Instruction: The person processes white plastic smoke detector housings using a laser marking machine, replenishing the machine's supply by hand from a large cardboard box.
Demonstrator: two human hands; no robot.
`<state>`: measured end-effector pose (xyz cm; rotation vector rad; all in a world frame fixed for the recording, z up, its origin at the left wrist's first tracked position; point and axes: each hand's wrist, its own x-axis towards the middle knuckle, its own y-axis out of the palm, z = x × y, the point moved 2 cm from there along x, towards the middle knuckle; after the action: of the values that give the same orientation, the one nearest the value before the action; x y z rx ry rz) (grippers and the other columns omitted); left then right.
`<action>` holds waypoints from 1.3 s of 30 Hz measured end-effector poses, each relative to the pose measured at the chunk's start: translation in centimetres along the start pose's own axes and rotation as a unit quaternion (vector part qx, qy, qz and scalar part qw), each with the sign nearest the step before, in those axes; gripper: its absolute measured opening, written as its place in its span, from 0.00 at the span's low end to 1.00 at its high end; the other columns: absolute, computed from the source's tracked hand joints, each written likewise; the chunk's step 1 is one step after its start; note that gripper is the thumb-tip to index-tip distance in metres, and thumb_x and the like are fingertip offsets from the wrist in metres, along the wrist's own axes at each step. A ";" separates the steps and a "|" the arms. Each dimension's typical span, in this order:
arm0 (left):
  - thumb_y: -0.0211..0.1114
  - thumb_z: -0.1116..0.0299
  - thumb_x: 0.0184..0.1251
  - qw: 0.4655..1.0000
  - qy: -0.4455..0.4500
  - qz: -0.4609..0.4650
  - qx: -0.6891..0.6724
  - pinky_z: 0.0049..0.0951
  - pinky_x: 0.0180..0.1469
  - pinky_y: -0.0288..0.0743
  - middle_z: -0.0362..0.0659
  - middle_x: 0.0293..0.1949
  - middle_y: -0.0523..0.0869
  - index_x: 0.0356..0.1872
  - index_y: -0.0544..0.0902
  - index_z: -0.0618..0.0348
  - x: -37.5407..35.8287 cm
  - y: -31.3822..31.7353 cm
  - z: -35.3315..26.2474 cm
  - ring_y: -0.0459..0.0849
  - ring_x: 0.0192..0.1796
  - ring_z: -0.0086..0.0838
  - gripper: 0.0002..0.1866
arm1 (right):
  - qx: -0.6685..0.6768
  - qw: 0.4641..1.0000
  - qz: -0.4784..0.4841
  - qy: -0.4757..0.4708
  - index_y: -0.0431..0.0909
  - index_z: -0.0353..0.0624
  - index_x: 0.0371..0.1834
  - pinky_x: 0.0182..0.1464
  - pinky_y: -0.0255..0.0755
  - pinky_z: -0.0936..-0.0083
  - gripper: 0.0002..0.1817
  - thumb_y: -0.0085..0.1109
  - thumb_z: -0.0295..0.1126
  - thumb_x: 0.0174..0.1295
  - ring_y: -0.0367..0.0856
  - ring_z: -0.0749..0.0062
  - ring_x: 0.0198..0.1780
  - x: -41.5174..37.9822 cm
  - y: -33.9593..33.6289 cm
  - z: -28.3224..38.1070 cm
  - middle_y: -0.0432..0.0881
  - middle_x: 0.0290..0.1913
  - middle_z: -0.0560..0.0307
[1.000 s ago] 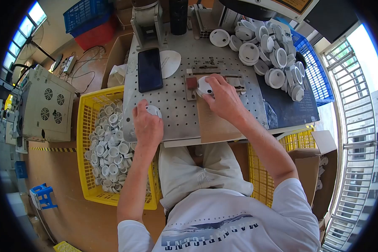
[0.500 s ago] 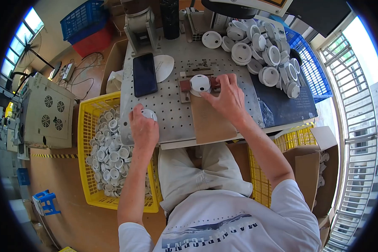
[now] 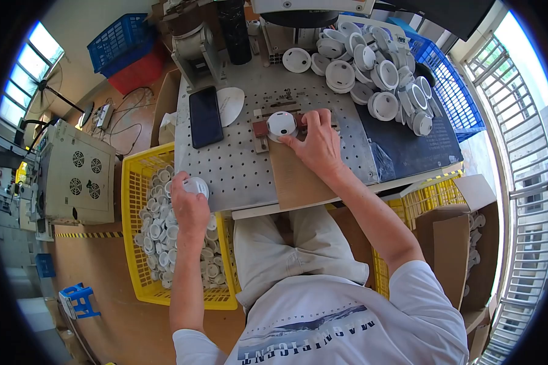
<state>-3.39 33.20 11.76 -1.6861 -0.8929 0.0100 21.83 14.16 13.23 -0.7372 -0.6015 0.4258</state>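
Observation:
A white round plastic housing (image 3: 282, 124) with dark slots sits between the red-brown blocks of a small fixture (image 3: 260, 128) on the perforated metal plate (image 3: 237, 173). My right hand (image 3: 318, 145) is curled at its right side, the thumb at the housing's lower edge and the fingers over the right block. Near the plate's left front edge, my left hand (image 3: 190, 205) grips another white round housing (image 3: 196, 187) between thumb and fingers. Beneath that hand stands a yellow basket (image 3: 129, 243) full of similar white parts.
A phone (image 3: 206, 118) lies beside a white paper disc (image 3: 231, 107) on the plate. White housings (image 3: 383, 106) are heaped on the dark board at right, before a blue basket (image 3: 463, 121). Brown cardboard (image 3: 298, 182) lies under my right wrist. A machine head (image 3: 298, 18) overhangs the back.
My left hand has moved slightly left and down with its housing, towards the yellow basket. My right hand stays at the fixture. The whole view has shifted slightly.

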 end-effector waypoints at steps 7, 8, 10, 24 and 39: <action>0.54 0.85 0.48 0.976 -0.146 -0.085 0.137 0.47 0.62 0.65 0.61 0.53 0.78 0.34 0.79 0.83 -1.9 -6.5 13.2 0.74 0.59 0.55 0.11 | 0.012 1.000 0.005 0.003 0.71 0.40 0.45 0.38 0.78 0.61 0.30 0.77 0.45 0.48 0.81 0.51 0.39 0.1 -0.2 0.1 0.70 0.49 0.48; 0.53 0.85 0.49 0.975 -0.148 -0.090 0.142 0.47 0.63 0.65 0.61 0.53 0.78 0.33 0.78 0.84 -1.7 -7.1 13.2 0.74 0.59 0.55 0.11 | 0.015 1.000 0.006 0.006 0.71 0.40 0.45 0.38 0.78 0.61 0.29 0.77 0.45 0.49 0.81 0.50 0.39 0.1 -0.2 0.0 0.70 0.49 0.48; 0.54 0.85 0.48 0.978 -0.147 -0.082 0.124 0.47 0.63 0.64 0.61 0.54 0.77 0.30 0.78 0.84 -1.2 -6.4 12.7 0.74 0.59 0.55 0.10 | 0.025 1.000 0.005 -0.004 0.71 0.40 0.46 0.39 0.78 0.61 0.28 0.76 0.44 0.50 0.81 0.51 0.39 -0.1 -0.2 -0.3 0.71 0.49 0.48; 0.62 0.82 0.47 0.985 0.167 0.026 -0.036 0.44 0.66 0.65 0.60 0.60 0.73 0.24 0.82 0.75 9.5 7.8 -13.3 0.71 0.62 0.54 0.04 | -0.182 0.967 -0.176 0.028 0.76 0.40 0.48 0.40 0.78 0.57 0.18 0.66 0.36 0.59 0.83 0.48 0.41 0.0 -10.4 -12.2 0.75 0.54 0.48; 0.65 0.79 0.41 0.984 0.176 0.037 -0.016 0.47 0.59 0.69 0.61 0.51 0.76 0.22 0.84 0.72 3.2 5.6 -7.9 0.74 0.55 0.54 0.05 | 0.233 0.966 0.082 0.079 0.77 0.39 0.39 0.26 0.68 0.74 0.12 0.56 0.38 0.72 0.74 0.71 0.23 -2.2 -9.0 -5.4 0.76 0.26 0.60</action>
<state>5.43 28.22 11.06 -1.6830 -0.5686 -0.2466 25.03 4.29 15.81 -0.3640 -0.2726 0.6293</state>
